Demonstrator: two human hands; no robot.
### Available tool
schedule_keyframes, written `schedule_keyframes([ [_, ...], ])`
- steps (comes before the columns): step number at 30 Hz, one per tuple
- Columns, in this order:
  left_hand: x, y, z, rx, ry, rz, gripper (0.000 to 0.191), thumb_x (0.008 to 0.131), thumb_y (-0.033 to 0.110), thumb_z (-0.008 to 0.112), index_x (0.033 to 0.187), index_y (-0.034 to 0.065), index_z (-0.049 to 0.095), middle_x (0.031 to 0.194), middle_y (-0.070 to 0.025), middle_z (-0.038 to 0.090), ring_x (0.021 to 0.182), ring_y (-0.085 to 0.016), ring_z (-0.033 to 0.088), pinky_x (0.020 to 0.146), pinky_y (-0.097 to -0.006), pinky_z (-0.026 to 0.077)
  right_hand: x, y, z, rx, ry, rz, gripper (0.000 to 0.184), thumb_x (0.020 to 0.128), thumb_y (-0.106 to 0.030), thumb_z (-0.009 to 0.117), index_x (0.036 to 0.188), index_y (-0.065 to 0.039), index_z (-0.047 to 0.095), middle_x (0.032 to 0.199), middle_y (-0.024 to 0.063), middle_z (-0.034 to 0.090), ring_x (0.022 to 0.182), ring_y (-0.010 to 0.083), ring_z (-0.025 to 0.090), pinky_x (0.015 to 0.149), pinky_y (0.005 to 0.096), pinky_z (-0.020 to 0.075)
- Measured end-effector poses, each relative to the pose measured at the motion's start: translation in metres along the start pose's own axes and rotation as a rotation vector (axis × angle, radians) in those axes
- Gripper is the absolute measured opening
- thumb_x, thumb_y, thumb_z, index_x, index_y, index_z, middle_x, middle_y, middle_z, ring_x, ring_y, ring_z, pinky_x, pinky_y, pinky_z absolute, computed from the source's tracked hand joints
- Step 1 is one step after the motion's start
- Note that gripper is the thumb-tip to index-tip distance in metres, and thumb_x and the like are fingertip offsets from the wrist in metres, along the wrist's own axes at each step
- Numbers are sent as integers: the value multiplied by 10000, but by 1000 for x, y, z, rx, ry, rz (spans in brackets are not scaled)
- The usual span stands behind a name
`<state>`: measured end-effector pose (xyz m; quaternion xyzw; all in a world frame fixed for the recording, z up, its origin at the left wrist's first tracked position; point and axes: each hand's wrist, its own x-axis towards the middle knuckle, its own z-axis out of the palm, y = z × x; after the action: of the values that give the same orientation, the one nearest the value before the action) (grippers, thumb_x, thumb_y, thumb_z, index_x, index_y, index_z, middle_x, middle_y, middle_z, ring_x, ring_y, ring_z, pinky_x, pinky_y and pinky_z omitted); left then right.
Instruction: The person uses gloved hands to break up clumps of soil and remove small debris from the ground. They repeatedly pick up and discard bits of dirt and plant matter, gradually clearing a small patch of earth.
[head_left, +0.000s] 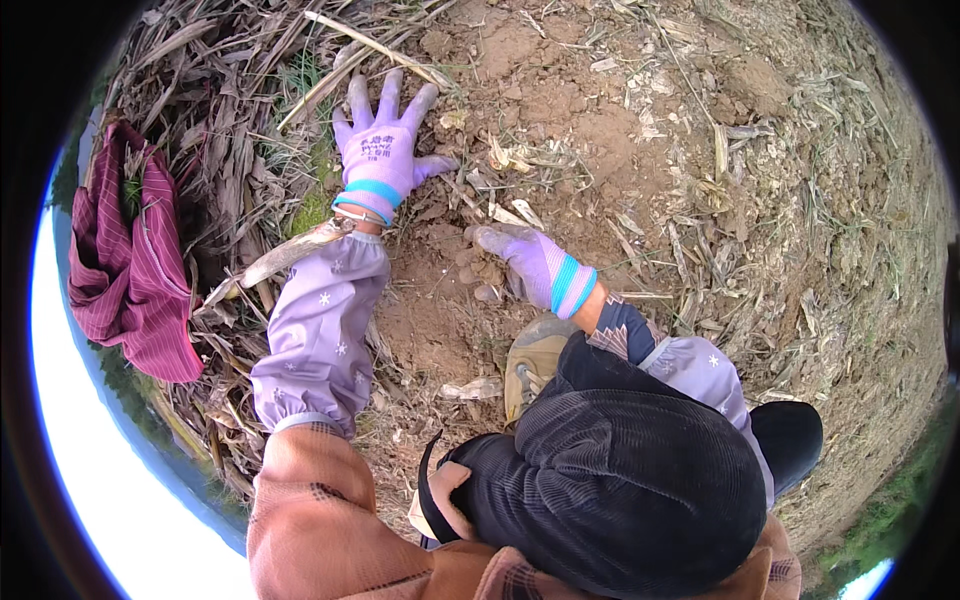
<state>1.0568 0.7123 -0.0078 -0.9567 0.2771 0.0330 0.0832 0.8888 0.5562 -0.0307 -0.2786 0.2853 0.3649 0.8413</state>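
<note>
My left hand (382, 139), in a purple knit glove with a blue cuff band, lies with its fingers spread on the soil beside dry stalks. My right hand (517, 262), gloved alike, is lower and to the right, its fingers curled down around a clump of brown soil (481, 271). A long pale dry stalk (379, 46) lies just beyond the left fingertips. A thicker dry stalk (289, 255) crosses near the left wrist.
A maroon striped cloth (139, 270) rests on the heap of dry stalks and leaves (225, 142) at left. Bare soil (570, 127) strewn with straw stretches ahead and right. My shoe (534, 360) stands just below the right hand, near my bent knee.
</note>
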Motion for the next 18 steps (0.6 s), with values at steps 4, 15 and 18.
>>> schedule_keyframes([
  [4, 13, 3, -1, -6, -69, -25, 677, 698, 367, 829, 1316, 298, 563, 1506, -53, 390, 1364, -402, 356, 1006, -605, 362, 14, 19, -5, 264, 16, -5, 316, 1022, -270, 525, 1244, -49, 561, 1062, 103, 671, 851, 239, 686, 647, 390, 577],
  [15, -118, 42, 9, -953, 52, -280, 297, 791, 92, 749, 1051, 22, 623, 966, -114, 680, 875, -275, 669, 793, -358, 523, 16, 38, -12, 446, -170, 30, 374, 1013, -377, 535, 1296, -134, 537, 1122, 40, 665, 923, 224, 666, 752, 436, 561],
  [18, -141, 68, 1, -1467, -153, -626, 270, 873, 158, 733, 1062, -4, 627, 933, -40, 674, 897, -126, 649, 767, -272, 519, 9, 50, -3, 540, -99, 126, 402, 1007, -388, 544, 1325, -142, 524, 1094, 31, 660, 979, 227, 657, 796, 469, 563],
])
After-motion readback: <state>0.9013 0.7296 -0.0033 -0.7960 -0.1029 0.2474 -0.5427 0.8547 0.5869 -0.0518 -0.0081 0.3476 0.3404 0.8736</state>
